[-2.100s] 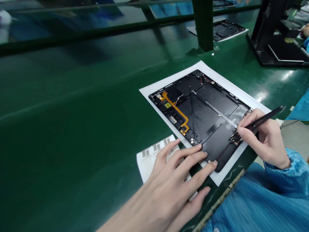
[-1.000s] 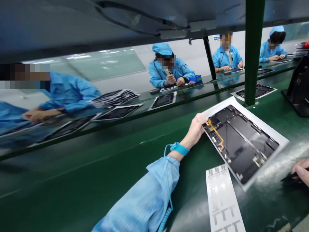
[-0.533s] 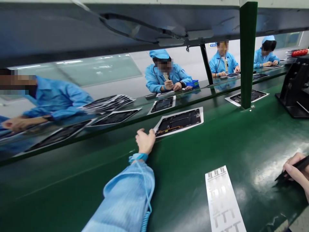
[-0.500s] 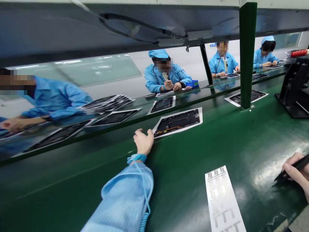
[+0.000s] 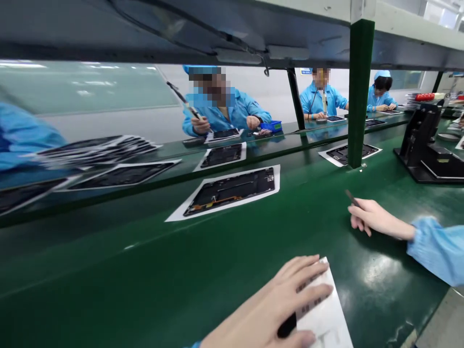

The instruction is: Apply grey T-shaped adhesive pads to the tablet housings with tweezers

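Note:
My left hand (image 5: pixel 286 302) lies with spread fingers over the upper left part of a white sticker sheet (image 5: pixel 328 314) printed with grey shapes. The hand hides much of the sheet. My right hand (image 5: pixel 373 217) hovers above the green bench farther right, its fingers closed around slim black tweezers (image 5: pixel 351 198) that point up and left. Ahead of both hands, a dark device panel (image 5: pixel 232 188) with an orange flex strip rests on a white backing sheet on the bench, touched by neither hand.
A green post (image 5: pixel 360 96) rises at the bench's far side, with another panel (image 5: pixel 335 154) behind it. A black stand (image 5: pixel 420 145) occupies the right. Across the line, co-workers (image 5: pixel 224 113) sit by more panels and a stacked pile (image 5: pixel 97 150). A shelf (image 5: pixel 181 36) overhangs.
My left hand has left the panel's near-left corner and come back onto the sticker sheet. My right hand has moved forward and left with the tweezers. The view has shifted right.

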`<state>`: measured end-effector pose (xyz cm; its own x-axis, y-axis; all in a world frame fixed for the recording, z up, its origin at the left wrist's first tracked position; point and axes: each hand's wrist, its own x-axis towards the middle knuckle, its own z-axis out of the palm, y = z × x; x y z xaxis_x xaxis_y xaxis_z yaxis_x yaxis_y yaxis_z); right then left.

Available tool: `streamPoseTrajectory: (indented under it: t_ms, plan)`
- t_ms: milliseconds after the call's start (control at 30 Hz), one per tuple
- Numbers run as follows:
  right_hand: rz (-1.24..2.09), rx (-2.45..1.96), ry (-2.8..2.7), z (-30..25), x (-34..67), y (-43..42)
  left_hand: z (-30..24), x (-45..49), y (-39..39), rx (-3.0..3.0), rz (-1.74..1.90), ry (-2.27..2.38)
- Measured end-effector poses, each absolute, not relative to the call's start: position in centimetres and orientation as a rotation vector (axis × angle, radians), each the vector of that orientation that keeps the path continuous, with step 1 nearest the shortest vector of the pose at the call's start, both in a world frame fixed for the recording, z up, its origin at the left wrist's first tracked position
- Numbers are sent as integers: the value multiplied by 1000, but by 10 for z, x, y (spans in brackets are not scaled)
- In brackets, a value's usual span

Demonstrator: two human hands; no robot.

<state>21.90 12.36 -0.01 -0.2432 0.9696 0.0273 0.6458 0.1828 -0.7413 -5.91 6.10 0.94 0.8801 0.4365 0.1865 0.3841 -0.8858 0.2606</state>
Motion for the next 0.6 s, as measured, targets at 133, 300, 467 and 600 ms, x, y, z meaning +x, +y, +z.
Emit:
streamPoseTrajectory:
  t_ms: [133, 300, 467, 600]
  plan:
    - [449, -1618, -2099, 1, 182, 210, 7, -57, 63, 2863, 279, 778]
    - [110, -1814, -2052, 11, 165, 286, 0, -64, 72, 2893, 372, 891]
    - [-85, -2028, -1927, 5, 173, 325, 3, -61, 70, 2842, 392, 875]
    - [-134, -2111, -1908, -1, 176, 344, 2, -59, 68, 2834, 390, 908]
